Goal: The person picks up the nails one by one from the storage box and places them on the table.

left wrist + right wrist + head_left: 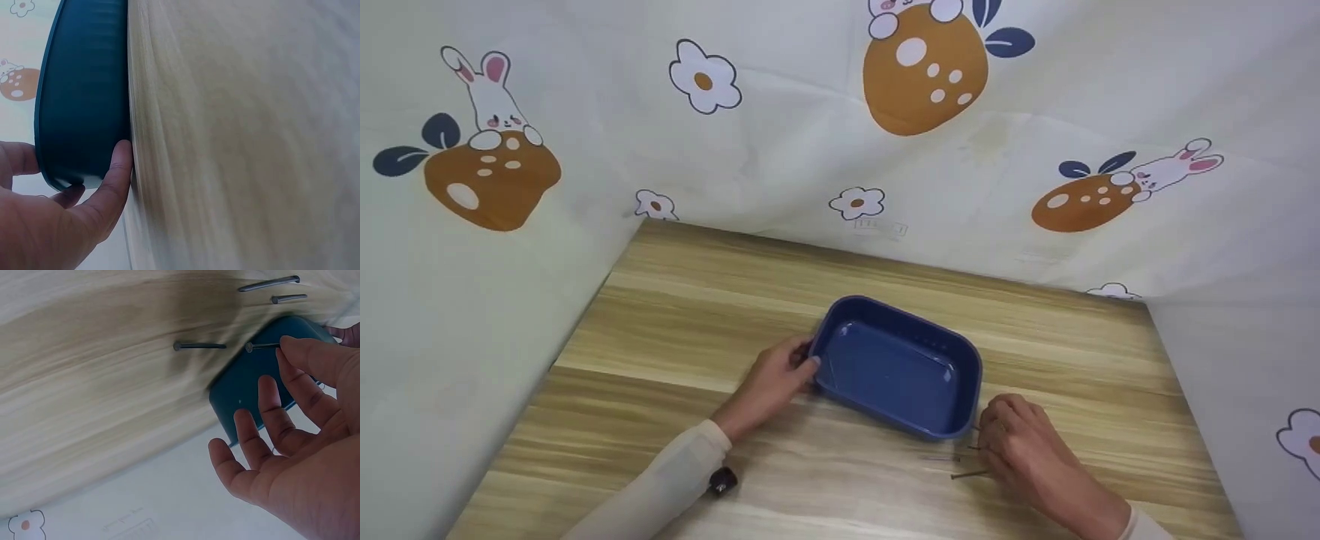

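Note:
A dark blue rectangular box point(885, 367) without a lid stands on the wooden table. My left hand point(776, 379) grips its left end, thumb at the rim and fingers against the outer wall point(84, 95). To the right of the box is my right hand point(1024, 446). Thumb and index finger pinch a nail point(261, 346) near one end, its head pointing away from them, while the other fingers spread loosely. Three more nails lie on the table: one close to the held nail point(199, 346), a longer one point(269, 283) and a short one point(288, 298).
Around the wooden table point(660, 300) hangs a pale cloth point(780, 150) printed with rabbits, fruit and flowers. A small black object point(723, 481) shows beside the left sleeve. The box's inner floor is bare blue plastic.

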Tool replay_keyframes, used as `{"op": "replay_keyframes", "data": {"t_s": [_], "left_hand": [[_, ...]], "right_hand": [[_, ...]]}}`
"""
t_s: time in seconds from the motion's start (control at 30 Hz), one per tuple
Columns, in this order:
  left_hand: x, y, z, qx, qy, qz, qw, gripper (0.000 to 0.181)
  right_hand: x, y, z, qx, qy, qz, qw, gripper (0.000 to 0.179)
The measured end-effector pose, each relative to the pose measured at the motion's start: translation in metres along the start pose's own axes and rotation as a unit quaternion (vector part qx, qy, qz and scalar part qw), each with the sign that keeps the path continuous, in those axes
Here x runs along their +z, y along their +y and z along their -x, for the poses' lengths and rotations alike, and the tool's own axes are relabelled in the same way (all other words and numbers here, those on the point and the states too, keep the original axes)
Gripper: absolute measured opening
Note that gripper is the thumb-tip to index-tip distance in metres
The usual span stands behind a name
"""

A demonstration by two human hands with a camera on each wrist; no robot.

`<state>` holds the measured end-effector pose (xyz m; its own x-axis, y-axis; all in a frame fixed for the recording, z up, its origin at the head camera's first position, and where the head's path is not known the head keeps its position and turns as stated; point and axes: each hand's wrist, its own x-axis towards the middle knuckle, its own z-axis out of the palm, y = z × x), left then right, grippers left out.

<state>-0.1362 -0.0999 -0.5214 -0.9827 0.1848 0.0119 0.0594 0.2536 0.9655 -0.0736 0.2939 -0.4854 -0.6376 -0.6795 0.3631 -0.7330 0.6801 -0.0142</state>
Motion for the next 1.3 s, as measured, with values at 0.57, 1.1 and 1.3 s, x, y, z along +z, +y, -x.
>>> {"op": "replay_keyframes", "data": {"t_s": [0.57, 1.1, 1.3], "left_hand": [[0.000, 0.001, 0.000, 0.005, -0.005, 0.006, 0.9999, 0.043], [-0.001, 0.002, 0.002, -0.001, -0.013, -0.002, 0.9999, 0.042], [-0.001, 0.002, 0.001, -0.001, -0.011, -0.003, 0.9999, 0.043]], "right_hand": [[0.021, 0.012, 0.008, 0.020, 0.006, 0.000, 0.9998, 0.024], [0.027, 0.013, 0.010, 0.027, 0.006, -0.005, 0.9996, 0.021], [0.028, 0.014, 0.011, 0.023, 0.014, -0.004, 0.9996, 0.020]]}}
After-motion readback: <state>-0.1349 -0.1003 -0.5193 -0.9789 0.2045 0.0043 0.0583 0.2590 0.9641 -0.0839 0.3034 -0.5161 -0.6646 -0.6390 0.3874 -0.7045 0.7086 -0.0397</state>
